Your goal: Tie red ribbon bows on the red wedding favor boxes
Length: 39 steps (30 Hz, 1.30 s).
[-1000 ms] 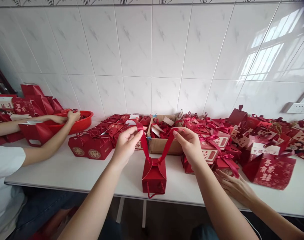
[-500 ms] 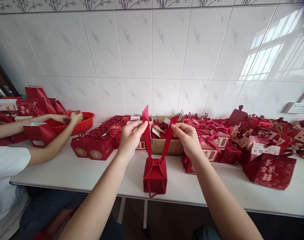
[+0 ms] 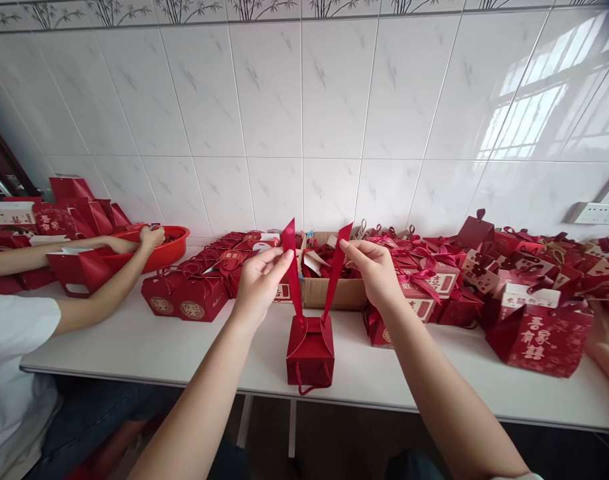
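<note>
The white tabletop (image 3: 134, 347) runs along a tiled wall, crowded at the back and right with red gift boxes (image 3: 534, 340) around an open cardboard carton (image 3: 334, 293). To the left, a co-worker's hand (image 3: 151, 235) reaches into a red basin (image 3: 177, 241). Close to the tabletop's front edge, well apart from the heaps, stands the small red box (image 3: 310, 357). Above it the left hand (image 3: 257, 283) and right hand (image 3: 377, 273) each pinch one upright end of its ribbon (image 3: 293, 280) between thumb and fingertips, the two ends drawn taut. The box looks light and sits near the edge, so an uneven pull could tip it or drag it off. A slack pinch could also let an end slip free.
</note>
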### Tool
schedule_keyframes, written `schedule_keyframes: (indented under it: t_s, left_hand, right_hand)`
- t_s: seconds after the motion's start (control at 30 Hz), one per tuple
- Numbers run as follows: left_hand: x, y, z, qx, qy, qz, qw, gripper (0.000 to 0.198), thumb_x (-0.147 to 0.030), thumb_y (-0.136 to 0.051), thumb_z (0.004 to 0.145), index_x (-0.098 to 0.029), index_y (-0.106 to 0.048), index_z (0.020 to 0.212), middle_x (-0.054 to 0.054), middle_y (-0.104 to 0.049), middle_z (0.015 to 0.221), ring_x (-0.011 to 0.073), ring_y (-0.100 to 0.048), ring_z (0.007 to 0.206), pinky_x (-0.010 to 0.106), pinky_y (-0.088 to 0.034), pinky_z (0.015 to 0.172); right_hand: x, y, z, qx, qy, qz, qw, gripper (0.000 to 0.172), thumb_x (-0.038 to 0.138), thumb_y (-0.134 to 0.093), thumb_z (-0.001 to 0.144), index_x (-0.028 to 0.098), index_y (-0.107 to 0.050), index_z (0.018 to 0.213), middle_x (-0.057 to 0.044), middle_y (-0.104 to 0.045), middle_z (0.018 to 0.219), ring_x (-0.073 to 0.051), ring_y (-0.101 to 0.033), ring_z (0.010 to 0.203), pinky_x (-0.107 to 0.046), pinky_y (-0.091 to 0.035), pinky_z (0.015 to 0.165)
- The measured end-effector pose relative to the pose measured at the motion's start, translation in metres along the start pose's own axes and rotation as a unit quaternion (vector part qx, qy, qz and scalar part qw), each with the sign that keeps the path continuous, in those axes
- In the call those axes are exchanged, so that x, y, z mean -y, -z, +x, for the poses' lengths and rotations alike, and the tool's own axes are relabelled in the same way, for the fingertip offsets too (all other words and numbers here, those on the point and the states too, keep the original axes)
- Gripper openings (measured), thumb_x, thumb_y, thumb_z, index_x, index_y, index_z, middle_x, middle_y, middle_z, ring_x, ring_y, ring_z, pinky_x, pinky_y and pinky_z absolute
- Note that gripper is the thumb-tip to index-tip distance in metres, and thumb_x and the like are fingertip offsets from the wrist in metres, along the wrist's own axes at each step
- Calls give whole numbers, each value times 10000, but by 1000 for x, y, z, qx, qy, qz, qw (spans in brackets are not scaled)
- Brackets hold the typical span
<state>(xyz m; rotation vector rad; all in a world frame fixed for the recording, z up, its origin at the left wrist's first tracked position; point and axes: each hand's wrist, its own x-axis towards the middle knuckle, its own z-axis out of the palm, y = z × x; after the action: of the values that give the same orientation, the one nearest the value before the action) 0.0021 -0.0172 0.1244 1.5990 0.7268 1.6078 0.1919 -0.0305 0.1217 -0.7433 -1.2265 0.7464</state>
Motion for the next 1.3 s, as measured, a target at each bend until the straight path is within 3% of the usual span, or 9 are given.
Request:
schedule_keyframes:
  t_s: [0.47, 0.7, 0.9, 1.07, 1.3]
  left_hand:
    - [11, -1, -3, 14, 23, 9, 1000, 224, -416, -697, 760, -206, -743, 821, 32, -725, 832, 208, -630, 867, 302, -462, 804]
    - [9, -2, 1, 2, -2, -6, 1000, 235, -399, -681, 784, -206, -752, 898, 33, -725, 873, 185, -620, 889, 282, -447, 841]
    - [8, -5, 4, 8, 11, 16, 1000, 262, -431, -692, 762, -193, -751, 855, 12, -682, 707, 153, -584, 706, 257, -442, 678]
    - [11, -8, 5, -13, 12, 10, 1000, 247, -415, -757, 691, -191, -727, 790, 11, -689, 746, 151, -594, 709, 260, -457, 678]
    - [5, -17, 11, 74, -16, 55, 996, 240, -417, -708, 744, -200, -754, 834, 48, -737, 810, 205, -651, 787, 306, -507, 733]
  right_hand:
    - [2, 0, -3, -12, -19, -3, 1000, 273, 466, -711, 717, 200, -693, 661, -1, -611, 651, -120, -502, 606, -262, -426, 601]
    - [5, 1, -1, -25, -8, 19, 999, 246, 438, -733, 702, 201, -694, 645, 0, -636, 690, -109, -512, 628, -246, -433, 615]
    - [4, 1, 0, -19, -6, 20, 1000, 234, 427, -724, 720, 202, -686, 670, 8, -628, 691, -109, -530, 642, -246, -444, 631]
    - [4, -2, 2, 8, -24, 41, 999, 286, 466, -713, 720, 188, -656, 694, -12, -641, 703, -136, -583, 668, -281, -496, 678]
    - [6, -16, 11, 95, -53, 15, 994, 289, 431, -755, 656, 175, -654, 744, 24, -598, 594, -90, -502, 502, -241, -423, 521]
